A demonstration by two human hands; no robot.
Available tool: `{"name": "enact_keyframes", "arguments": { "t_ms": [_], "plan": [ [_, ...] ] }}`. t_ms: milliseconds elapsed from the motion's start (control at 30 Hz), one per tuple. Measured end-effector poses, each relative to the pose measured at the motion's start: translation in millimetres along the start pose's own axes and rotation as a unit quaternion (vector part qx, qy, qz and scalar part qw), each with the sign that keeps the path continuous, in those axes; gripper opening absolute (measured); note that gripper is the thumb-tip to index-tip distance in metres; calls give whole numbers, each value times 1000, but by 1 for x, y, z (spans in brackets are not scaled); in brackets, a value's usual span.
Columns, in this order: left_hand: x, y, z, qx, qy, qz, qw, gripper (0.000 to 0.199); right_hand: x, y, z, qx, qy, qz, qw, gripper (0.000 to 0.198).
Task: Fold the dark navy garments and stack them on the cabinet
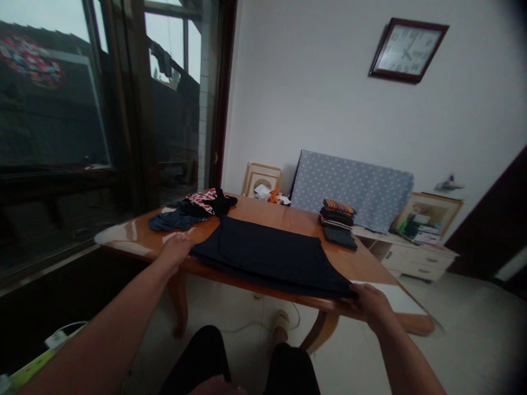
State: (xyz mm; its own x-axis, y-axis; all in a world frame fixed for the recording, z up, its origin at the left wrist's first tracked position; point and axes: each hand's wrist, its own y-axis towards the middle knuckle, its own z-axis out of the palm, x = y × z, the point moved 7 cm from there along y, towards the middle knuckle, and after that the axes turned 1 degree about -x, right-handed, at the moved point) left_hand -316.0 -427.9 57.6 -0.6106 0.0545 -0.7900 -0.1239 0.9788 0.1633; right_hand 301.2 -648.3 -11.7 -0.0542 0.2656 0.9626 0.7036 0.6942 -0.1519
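A dark navy garment lies spread flat across the near side of the wooden table, its lower edge along the table's front. I cannot tell exactly what kind of garment it is. My left hand pinches its left corner, and my right hand grips the right corner. Between the two hands the cloth is stretched wide, with a layered fold showing along the near edge.
Crumpled clothes lie at the table's left end. A stack of folded clothes stands at the right back. Behind are a polka-dot cloth, framed pictures and a white cabinet. A power strip is at lower left.
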Motion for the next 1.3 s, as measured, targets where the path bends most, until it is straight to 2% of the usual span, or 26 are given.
{"name": "enact_keyframes", "arguments": {
  "t_ms": [67, 200, 267, 400, 600, 700, 800, 933, 1167, 1267, 1300],
  "plan": [
    [0, -3, -4, -22, -88, -35, 995, 17, -2, 4, 1, 9, 45, -2, 999, 21],
    [1, 0, 5, -4, -224, -116, 968, 24, 10, 15, 11, 33, 140, -26, 989, 29],
    [0, 6, 12, 3, -268, -137, 954, 30, 16, 23, 17, 45, 165, -31, 985, 36],
    [-4, 28, 26, 9, -321, -152, 935, 38, 22, 49, 30, 59, 197, -19, 978, 28],
    [-9, 73, 48, -14, -391, -163, 906, 21, 29, 95, 46, 14, 244, 15, 970, 20],
    [-10, 93, 63, -29, -431, -197, 880, 17, 33, 113, 56, 5, 266, 23, 964, 22],
    [-11, 108, 78, -33, -452, -224, 863, 17, 35, 128, 65, 0, 269, 22, 963, 26],
    [-8, 120, 91, -41, -455, -241, 856, 16, 35, 140, 72, -17, 264, 21, 964, 32],
    [4, 128, 101, -54, -454, -265, 849, 22, 49, 143, 82, 26, 262, 1, 965, 42],
    [5, 126, 106, -53, -453, -263, 850, 25, 48, 142, 88, 49, 262, 9, 964, 33],
    [2, 125, 106, -52, -441, -247, 862, 25, 46, 141, 90, 49, 260, 8, 964, 28]
  ]
}}
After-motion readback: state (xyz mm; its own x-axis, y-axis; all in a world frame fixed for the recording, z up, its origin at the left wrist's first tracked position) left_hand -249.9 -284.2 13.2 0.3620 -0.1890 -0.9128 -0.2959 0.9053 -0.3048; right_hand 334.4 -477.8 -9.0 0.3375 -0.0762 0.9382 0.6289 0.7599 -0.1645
